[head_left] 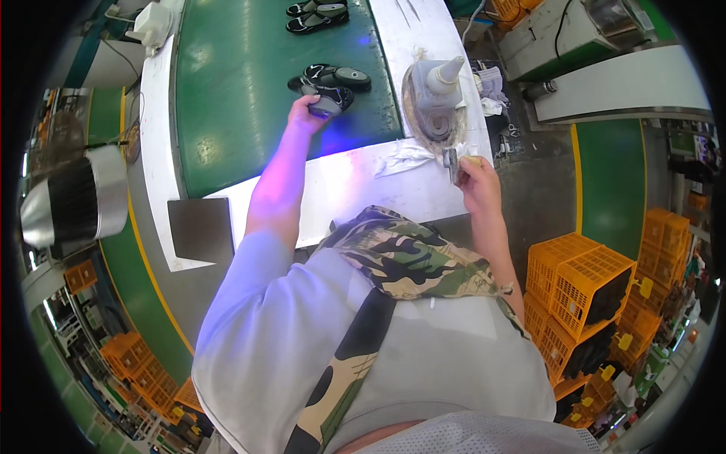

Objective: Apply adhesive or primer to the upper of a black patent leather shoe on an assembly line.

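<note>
My left hand (pixel 305 115) grips a black shoe with a grey sole (pixel 328 104) at the near part of the green belt (pixel 249 98). The sole faces toward me, lit by bluish light. Just beyond it lies another black shoe (pixel 348 76), on its side. On the white ledge to the right, my right hand (pixel 479 181) is closed round a small flat grey tool (pixel 452 163); its exact kind is too small to make out. Beyond that hand a translucent squeeze bottle (pixel 441 83) with a pointed nozzle stands in a dirty round dish (pixel 412 113). A crumpled white cloth (pixel 404 159) lies nearby.
Farther up the belt rests another pair of shoes (pixel 318 15). A dark square plate (pixel 200 229) sits at the ledge's near left corner. Orange crates (pixel 578 280) are stacked to my right. A large metal lamp-like housing (pixel 76 197) stands at the left.
</note>
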Available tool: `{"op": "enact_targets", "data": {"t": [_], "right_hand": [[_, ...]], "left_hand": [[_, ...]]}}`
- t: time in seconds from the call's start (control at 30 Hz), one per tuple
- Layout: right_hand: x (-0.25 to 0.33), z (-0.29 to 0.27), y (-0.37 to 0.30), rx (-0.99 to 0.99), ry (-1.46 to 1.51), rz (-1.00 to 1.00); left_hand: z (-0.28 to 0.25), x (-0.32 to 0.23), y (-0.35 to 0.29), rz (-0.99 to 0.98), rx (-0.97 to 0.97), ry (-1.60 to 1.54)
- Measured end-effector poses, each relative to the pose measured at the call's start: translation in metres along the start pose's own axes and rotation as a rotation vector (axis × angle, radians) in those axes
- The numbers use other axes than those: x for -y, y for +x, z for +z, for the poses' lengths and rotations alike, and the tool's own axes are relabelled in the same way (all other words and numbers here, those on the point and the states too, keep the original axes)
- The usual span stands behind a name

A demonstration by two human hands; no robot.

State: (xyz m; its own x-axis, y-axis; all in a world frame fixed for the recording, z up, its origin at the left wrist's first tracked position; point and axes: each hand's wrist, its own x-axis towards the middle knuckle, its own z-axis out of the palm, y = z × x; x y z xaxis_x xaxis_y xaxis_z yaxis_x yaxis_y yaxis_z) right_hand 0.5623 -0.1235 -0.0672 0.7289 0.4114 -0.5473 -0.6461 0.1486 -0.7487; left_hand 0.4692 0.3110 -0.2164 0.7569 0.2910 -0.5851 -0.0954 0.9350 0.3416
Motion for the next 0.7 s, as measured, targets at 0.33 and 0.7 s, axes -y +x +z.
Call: {"op": "enact_targets", "data": {"t": [0.33,0.7], "right_hand": [[0.023,0.115,0.043,0.220,-0.231,-0.088],[0.013,0.262,0.035,0.842,-0.417,-0.334]], "left_hand": [[0.069,-0.025,-0.184,0.538,0.347,0.624],[0.082,-0.008,-0.300,1.613,0.124,1.711]]}}
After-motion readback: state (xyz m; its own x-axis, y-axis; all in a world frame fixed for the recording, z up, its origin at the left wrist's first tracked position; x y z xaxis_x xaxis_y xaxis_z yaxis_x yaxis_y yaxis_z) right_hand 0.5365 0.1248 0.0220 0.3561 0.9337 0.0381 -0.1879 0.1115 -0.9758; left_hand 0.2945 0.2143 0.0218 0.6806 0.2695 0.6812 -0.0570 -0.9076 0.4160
